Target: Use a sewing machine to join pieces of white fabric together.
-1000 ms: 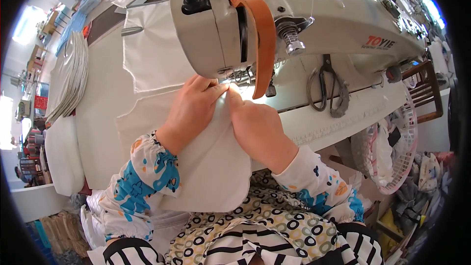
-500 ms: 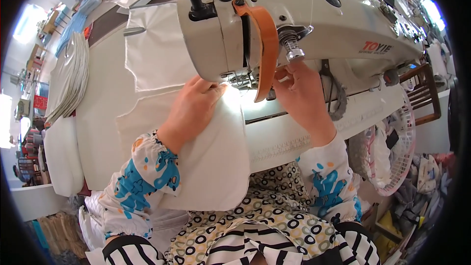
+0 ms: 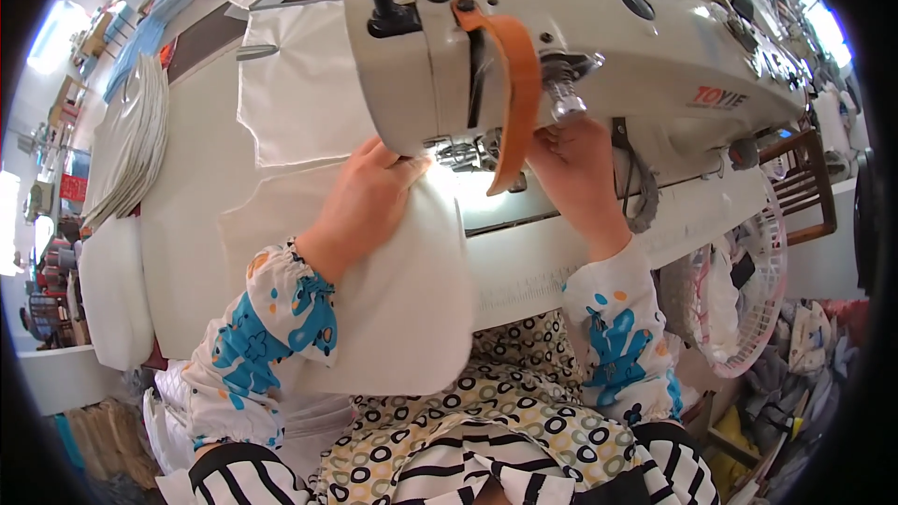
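Observation:
A white sewing machine with an orange curved strip in front of its needle area stands over the table. My left hand lies on a white fabric piece, thumb and fingers pinched together on its edge just left of the lit presser foot. The fabric spreads toward me and hangs over the table's near edge. My right hand is closed, right of the orange strip and below the chrome tension knob. Its fingertips are partly hidden, and I cannot make out what they hold.
Another white fabric piece lies flat behind, a small metal clip on it. A stack of white pieces stands at the left. On the right are a dark tool with grey fuzz, a pink-rimmed basket and a wooden chair.
The view has shifted slightly, so the machine sits a little farther right. My right hand's fingers are drawn in closer under the knob. My left hand stays at the fabric's edge.

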Tool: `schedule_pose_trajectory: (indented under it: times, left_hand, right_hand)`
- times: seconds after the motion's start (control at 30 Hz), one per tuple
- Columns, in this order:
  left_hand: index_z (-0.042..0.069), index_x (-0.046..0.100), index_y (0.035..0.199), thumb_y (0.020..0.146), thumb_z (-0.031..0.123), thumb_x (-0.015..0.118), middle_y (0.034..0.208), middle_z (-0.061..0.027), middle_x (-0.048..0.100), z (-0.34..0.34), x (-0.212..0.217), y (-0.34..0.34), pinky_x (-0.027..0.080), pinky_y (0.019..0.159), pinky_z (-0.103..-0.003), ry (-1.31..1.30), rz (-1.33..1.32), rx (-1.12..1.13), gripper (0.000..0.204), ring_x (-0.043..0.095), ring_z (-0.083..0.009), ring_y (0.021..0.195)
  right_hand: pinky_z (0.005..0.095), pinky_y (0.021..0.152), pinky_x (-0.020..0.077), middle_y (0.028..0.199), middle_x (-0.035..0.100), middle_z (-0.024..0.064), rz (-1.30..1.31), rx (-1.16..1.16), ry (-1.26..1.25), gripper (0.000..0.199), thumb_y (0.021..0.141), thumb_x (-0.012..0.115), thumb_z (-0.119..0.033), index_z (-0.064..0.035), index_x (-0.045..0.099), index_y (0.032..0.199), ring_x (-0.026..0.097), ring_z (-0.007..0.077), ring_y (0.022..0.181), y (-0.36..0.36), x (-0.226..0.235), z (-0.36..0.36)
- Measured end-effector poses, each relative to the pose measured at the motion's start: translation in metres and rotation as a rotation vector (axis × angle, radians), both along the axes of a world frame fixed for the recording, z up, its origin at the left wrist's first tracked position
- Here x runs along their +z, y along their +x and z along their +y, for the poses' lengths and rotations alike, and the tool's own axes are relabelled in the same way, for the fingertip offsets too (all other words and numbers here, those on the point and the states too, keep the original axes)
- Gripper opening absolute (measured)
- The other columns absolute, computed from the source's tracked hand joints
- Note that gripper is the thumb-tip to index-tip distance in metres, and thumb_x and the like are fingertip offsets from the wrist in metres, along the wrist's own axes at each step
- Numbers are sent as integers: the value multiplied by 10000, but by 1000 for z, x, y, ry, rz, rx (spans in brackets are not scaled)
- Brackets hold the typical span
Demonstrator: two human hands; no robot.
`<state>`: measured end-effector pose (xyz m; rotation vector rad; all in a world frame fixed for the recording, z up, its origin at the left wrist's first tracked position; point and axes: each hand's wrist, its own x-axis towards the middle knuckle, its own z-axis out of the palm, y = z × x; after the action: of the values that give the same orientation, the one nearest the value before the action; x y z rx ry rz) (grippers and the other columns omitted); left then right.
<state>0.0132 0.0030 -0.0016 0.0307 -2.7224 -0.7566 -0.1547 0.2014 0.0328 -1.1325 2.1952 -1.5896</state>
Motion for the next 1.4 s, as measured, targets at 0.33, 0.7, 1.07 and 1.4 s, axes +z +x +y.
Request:
schedule_pose_trajectory:
  times: [0.33,0.7,1.07,1.4]
  left_hand:
    - [65,503,1470,811,262,705,1549,-154,443,88,54,80,195,1215,-626,-56,-232,-92,717,352,-387,1470]
    - [68,666,1294,844,85,611,1444,-111,591,88,80,115,287,1212,-539,-296,-247,-269,454,494,-289,1408]
    - [4,713,1128,789,32,663,1269,-125,700,104,42,107,544,981,-418,-159,-138,-242,345,670,-281,1183]
    - [28,724,1130,798,36,688,1281,-121,703,97,27,97,563,901,-388,-10,-95,-190,334,685,-268,1174]
  right_hand:
    - [333,707,534,898,683,80,189,22,-37,130,851,681,29,-14,643,968,677,224,760,64,-16,48]
    - [385,856,494,1119,655,13,606,316,-16,285,699,716,-46,-109,714,977,624,223,964,125,-49,86]
    - [415,800,481,1052,638,39,465,288,123,312,771,652,-9,-98,704,1066,591,278,910,89,-39,64]
    - [421,786,451,991,581,78,599,253,186,427,824,648,-10,-152,700,1223,546,302,898,46,-44,8]
